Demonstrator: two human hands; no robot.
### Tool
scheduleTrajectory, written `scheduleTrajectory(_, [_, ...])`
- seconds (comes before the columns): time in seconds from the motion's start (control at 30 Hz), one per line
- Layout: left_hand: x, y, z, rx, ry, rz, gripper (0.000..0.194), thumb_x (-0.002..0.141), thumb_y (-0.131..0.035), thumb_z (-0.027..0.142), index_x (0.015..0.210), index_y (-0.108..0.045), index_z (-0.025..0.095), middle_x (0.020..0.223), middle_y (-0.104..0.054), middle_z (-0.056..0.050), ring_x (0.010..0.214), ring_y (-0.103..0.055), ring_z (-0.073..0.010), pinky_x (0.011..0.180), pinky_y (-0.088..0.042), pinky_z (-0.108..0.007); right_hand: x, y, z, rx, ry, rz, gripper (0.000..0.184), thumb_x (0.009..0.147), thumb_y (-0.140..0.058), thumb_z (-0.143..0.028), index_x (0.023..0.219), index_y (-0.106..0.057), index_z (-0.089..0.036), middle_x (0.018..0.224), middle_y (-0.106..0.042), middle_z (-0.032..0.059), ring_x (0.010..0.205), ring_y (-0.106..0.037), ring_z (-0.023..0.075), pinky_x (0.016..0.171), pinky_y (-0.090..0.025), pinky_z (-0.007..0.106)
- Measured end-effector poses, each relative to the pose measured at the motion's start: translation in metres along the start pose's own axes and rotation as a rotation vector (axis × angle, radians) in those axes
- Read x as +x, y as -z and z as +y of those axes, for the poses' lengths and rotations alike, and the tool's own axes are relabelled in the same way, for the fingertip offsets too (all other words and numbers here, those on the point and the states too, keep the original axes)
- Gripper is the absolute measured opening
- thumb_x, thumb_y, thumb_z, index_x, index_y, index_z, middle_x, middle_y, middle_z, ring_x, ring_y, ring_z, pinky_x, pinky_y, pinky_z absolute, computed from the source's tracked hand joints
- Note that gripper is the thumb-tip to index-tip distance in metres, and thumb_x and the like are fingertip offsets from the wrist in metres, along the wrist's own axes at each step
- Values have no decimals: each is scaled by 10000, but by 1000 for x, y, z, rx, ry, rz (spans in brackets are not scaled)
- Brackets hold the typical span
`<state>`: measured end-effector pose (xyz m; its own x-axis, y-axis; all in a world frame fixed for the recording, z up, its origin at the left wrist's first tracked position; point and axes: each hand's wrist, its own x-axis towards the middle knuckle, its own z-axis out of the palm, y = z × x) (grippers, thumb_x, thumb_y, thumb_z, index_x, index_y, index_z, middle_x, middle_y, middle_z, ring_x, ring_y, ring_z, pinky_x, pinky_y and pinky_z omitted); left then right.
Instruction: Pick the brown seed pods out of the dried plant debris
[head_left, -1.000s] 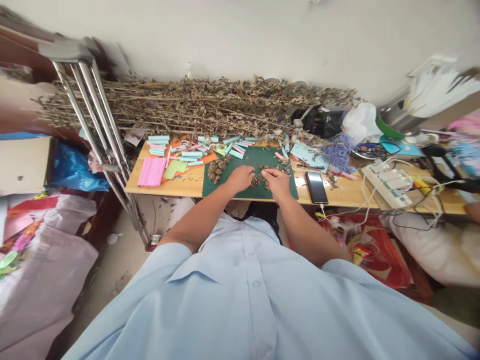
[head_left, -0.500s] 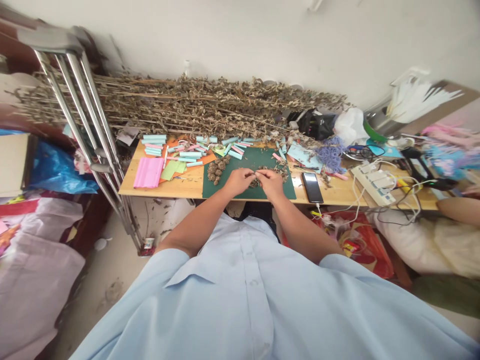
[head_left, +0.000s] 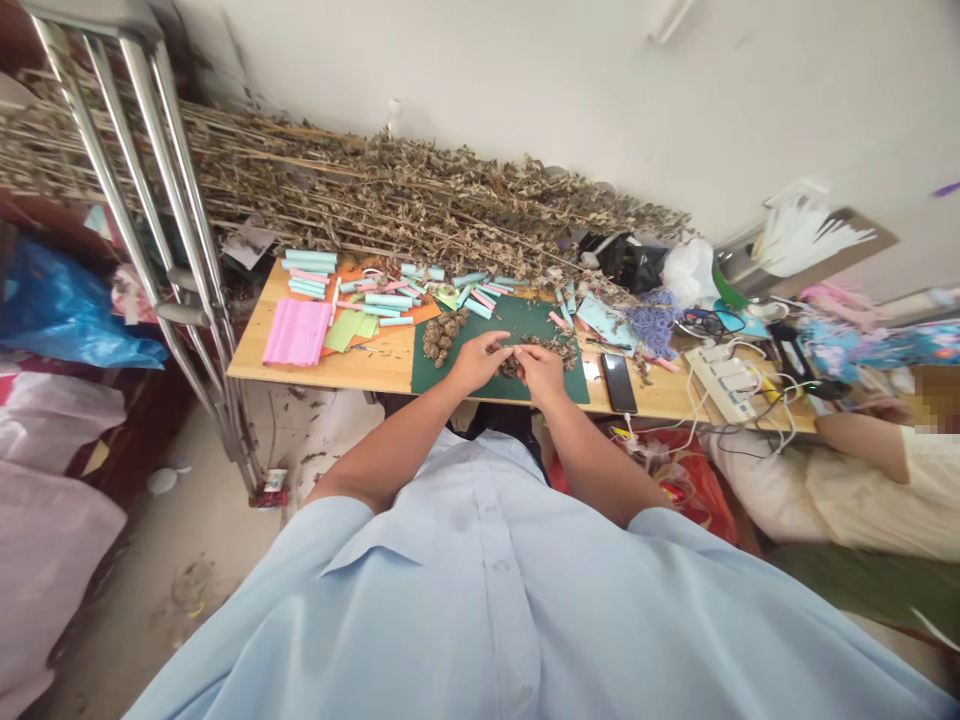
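Note:
My left hand [head_left: 480, 362] and my right hand [head_left: 541, 373] meet over the front of a green cutting mat [head_left: 484, 386]. The fingers of both hands are curled in a pinch, fingertips close together. Whatever lies between them is too small to make out. Just left of my left hand sits a pile of brown, dried clumps [head_left: 444, 336] on the mat. Loose dried leaf bits [head_left: 559, 350] lie beside and behind my right hand, partly hidden by it.
Bundles of dried stalks [head_left: 420, 195] line the wall. Blue and pink paper rolls [head_left: 388, 300], pink corrugated paper [head_left: 296, 332], a phone [head_left: 619, 383] and a power strip [head_left: 720, 384] lie on the wooden table [head_left: 360, 372]. Crutches [head_left: 139, 120] stand left; another person's arm [head_left: 862, 445] is at right.
The view has shifted and tilted slightly, showing more of the person at right. My left index finger has lifted a little from the fingertips of my right hand.

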<state>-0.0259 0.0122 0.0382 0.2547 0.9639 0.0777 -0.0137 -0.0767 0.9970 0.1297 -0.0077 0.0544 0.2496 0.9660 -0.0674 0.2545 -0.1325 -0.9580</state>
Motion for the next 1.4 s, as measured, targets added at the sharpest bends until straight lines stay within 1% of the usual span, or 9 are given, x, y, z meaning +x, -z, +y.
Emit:
scheduleTrajectory(0.1, [0, 2, 1, 12, -23, -15, 220, 882, -645, 326, 990, -732, 155, 760, -698, -8, 539, -586, -98, 588, -448, -227, -3, -2, -3, -50, 9, -7, 370, 722, -738, -534, 861, -784, -194, 496, -547, -35, 457, -448, 118, 443, -330, 254])
scheduleTrajectory(0.2, [-1, 4, 1, 5, -11, -21, 164, 882, -615, 284, 807, -683, 155, 624, -641, 12, 539, -585, -105, 590, -434, -223, -6, -5, -8, -31, -13, -35, 421, 716, -733, -581, 876, -775, -193, 507, -549, -34, 453, -439, 119, 437, -317, 260])
scheduleTrajectory(0.5, [1, 14, -12, 75, 75, 70, 92, 885, -571, 207, 824, -630, 170, 543, -579, 40, 486, -555, -114, 562, -410, -233, -4, -14, -17, 98, -30, -7, 427, 691, -763, -576, 853, -731, -182, 512, -528, -43, 448, -422, 101, 408, -271, 243])
scheduleTrajectory(0.7, [2, 8, -12, 133, -17, 67, 237, 816, -680, 180, 1052, -699, 158, 869, -704, -17, 671, -607, -128, 664, -462, -244, -1, -14, -18, 85, -48, 0, 466, 657, -770, -612, 843, -728, -187, 531, -531, -42, 449, -397, 101, 412, -273, 257])
scheduleTrajectory(0.83, [-1, 5, -2, 349, -172, 46, 80, 843, -668, 220, 869, -727, 172, 855, -692, -48, 828, -608, -179, 783, -465, -275, -3, -12, -18, 33, -44, 1, 475, 670, -751, -621, 858, -739, -185, 486, -474, -58, 458, -387, 113, 454, -298, 273])
scheduleTrajectory(0.93, [-4, 2, 5, 415, -226, 41, 185, 899, -584, 211, 763, -705, 180, 793, -675, -55, 843, -596, -187, 815, -449, -286, -3, -9, -18, 50, -61, -27, 445, 655, -775, -593, 832, -746, -186, 505, -502, -45, 467, -400, 115, 455, -304, 276])
scheduleTrajectory(1.03, [-7, -3, 8, 376, -156, 48, 248, 911, -548, 213, 692, -658, 177, 701, -647, -38, 760, -589, -168, 766, -440, -277, -2, -3, -16, 85, -83, -71, 447, 644, -790, -589, 835, -748, -187, 529, -531, -34, 472, -415, 116, 439, -291, 268])
scheduleTrajectory(1.23, [-7, -15, 9, 51, 82, 69, 185, 894, -546, 258, 764, -639, 166, 560, -590, 19, 527, -532, -113, 596, -410, -242, -2, 7, -7, 169, -92, -249, 507, 682, -759, -611, 979, -747, -201, 634, -630, -9, 560, -527, 138, 453, -345, 250])
scheduleTrajectory(1.4, [-5, -25, 13, 84, 132, 101, 159, 866, -565, 249, 766, -648, 158, 567, -595, 16, 526, -530, -106, 573, -400, -234, 0, 13, -1, 184, -27, -199, 335, 700, -777, -493, 853, -727, -200, 660, -661, -1, 554, -536, 131, 461, -373, 253])
